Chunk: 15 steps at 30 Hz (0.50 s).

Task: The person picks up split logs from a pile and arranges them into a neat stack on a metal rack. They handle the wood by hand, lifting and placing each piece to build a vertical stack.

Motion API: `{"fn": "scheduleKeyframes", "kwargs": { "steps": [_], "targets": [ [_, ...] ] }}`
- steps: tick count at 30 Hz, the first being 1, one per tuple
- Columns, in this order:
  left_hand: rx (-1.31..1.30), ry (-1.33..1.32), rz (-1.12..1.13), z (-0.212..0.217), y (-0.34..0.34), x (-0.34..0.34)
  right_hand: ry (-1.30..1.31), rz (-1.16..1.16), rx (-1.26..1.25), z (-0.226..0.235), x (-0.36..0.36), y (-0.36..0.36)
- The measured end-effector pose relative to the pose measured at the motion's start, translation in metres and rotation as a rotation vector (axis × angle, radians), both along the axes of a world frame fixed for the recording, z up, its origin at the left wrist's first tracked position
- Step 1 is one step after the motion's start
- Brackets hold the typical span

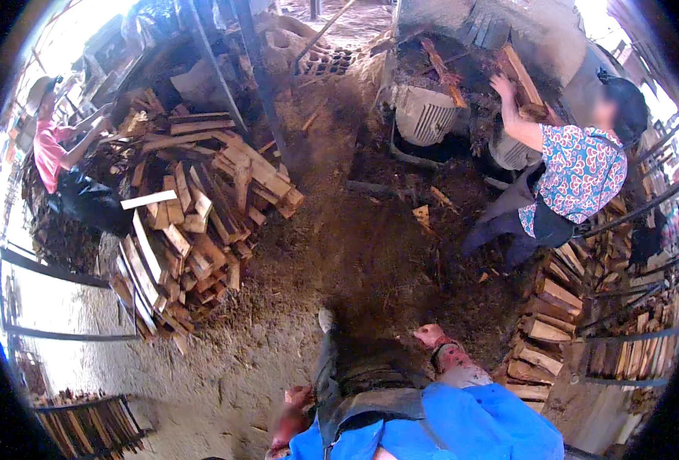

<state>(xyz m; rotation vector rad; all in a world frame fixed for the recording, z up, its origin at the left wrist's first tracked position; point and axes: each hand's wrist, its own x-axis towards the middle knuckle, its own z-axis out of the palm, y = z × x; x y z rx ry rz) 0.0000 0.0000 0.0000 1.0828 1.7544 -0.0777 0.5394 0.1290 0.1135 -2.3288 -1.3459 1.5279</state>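
My right hand (430, 335) hangs in front of me over the dark dirt floor, its fingers curled in and no object showing in them. A dark band circles that wrist. Low at my left side is my left hand (299, 395), beside my dark trousers; its fingers are too small and unclear to read. Neither hand touches any wood. Nearest to my right hand is a row of stacked split wood (543, 330) along the right. Ahead on the left lies a large heap of cut wood pieces (194, 230).
A person in a patterned shirt (585, 169) reaches toward a wooden plank (520, 73) on machinery with a ribbed grey motor (424, 115). Behind the heap, a person in a pink shirt (48, 153) works. Metal posts (259, 84) rise ahead; wood racks (86, 425) stand at the sides.
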Motion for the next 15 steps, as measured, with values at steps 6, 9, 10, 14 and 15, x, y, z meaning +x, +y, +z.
{"fn": "scheduleKeyframes", "kwargs": {
  "steps": [6, 9, 10, 14, 15],
  "targets": [
    [0.009, -0.438, 0.407, 0.106, 0.207, 0.014, 0.03, -0.26, -0.051, 0.023, -0.008, 0.041],
    [0.091, -0.416, 0.215, 0.131, 0.313, 0.019, 0.305, -0.658, -0.103, 0.042, -0.015, 0.056],
    [0.17, -0.392, 0.17, 0.136, 0.347, 0.028, 0.286, -0.633, 0.019, 0.047, -0.012, 0.063],
    [0.219, -0.408, 0.208, 0.141, 0.444, 0.076, 0.237, -0.764, 0.027, 0.042, 0.003, 0.094],
    [0.211, -0.442, 0.214, 0.14, 0.459, 0.083, 0.242, -0.746, 0.001, 0.035, 0.01, 0.106]
  ]
}}
